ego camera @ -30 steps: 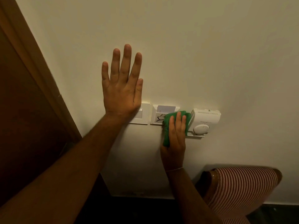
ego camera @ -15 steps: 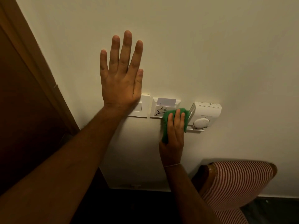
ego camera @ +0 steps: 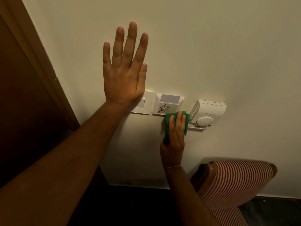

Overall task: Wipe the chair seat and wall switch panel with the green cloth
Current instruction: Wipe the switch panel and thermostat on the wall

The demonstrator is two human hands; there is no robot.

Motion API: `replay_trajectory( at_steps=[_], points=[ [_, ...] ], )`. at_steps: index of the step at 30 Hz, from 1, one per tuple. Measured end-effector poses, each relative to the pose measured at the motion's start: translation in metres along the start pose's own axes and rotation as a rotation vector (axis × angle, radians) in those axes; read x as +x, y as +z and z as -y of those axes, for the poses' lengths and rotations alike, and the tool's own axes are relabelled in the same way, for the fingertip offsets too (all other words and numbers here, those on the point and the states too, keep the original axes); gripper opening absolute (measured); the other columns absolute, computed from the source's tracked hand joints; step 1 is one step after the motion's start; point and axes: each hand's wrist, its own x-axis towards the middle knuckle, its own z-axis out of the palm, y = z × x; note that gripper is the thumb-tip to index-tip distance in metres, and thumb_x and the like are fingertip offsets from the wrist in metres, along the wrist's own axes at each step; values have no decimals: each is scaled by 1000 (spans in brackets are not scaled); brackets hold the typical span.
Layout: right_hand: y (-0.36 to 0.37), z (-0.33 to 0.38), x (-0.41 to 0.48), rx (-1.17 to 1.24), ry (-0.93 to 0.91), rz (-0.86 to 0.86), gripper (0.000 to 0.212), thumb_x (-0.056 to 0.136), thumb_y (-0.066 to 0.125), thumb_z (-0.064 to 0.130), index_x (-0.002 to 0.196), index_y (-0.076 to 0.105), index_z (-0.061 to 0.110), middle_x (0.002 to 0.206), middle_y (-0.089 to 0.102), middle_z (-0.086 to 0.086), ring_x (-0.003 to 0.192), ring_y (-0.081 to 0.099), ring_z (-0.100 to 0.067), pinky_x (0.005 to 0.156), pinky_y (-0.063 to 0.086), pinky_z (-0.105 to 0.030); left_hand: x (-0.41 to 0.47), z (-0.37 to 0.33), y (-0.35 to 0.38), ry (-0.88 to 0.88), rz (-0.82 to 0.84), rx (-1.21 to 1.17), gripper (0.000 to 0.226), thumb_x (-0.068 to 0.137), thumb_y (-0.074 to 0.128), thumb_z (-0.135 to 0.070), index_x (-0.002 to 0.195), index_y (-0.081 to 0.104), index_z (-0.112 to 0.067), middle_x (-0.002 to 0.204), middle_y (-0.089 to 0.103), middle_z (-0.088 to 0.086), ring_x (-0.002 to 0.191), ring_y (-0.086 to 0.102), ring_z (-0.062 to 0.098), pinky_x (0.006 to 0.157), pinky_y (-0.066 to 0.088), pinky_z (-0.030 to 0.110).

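One cream wall (ego camera: 211,46) fills most of the view, with broad bare surface above and to the right of the fittings. One dark wooden door frame (ego camera: 40,62) runs diagonally down the left edge. One chair (ego camera: 236,181) with red-and-white striped upholstery stands at lower right, its back against the wall. Two hands are visible. The left hand (ego camera: 125,75) lies flat on the wall, fingers spread and holding nothing; its heel overlaps the top left corner of the switch plate (ego camera: 145,105). The right hand (ego camera: 175,137) presses one green cloth (ego camera: 169,123) against the wall, fingers flat over it. The cloth touches the lower right corner of the key-card holder (ego camera: 166,106) and the left edge of the thermostat (ego camera: 208,113). Three fittings sit in one row, with narrow gaps between them.
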Motion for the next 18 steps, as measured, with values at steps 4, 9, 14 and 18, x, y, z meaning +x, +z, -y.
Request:
replay_trajectory(
  at_steps=[4,9,14,18],
  points=[
    [3,7,25,38,-45,-92,79,86,58,-29,156,40,2,171,27,-9,163,19,-38,134,18,-54,1,-3,-2,-2,4,7,68,120,21,-51,169,-22,-30,179,8,7,165,10,31,132,-14,46],
    [9,12,31,28,-57,-107,78,88,59,-26,158,39,3,171,26,-13,163,17,-37,134,16,-54,1,-2,-5,5,10,-13,66,120,18,-48,168,-23,-30,179,8,9,165,8,34,132,-13,47],
    [7,15,11,22,-2,-38,79,83,62,-31,154,43,-3,169,28,-20,162,17,-39,134,18,-53,1,-2,-7,3,29,15,73,120,33,-45,169,-19,-28,179,9,10,166,9,34,132,-12,48],
    [12,24,36,14,-51,-116,76,87,57,-28,156,42,-1,172,23,-15,164,17,-38,134,18,-53,3,-3,-7,1,28,-6,71,120,33,-44,170,-13,-27,179,8,9,166,10,34,132,-12,48]
  ],
)
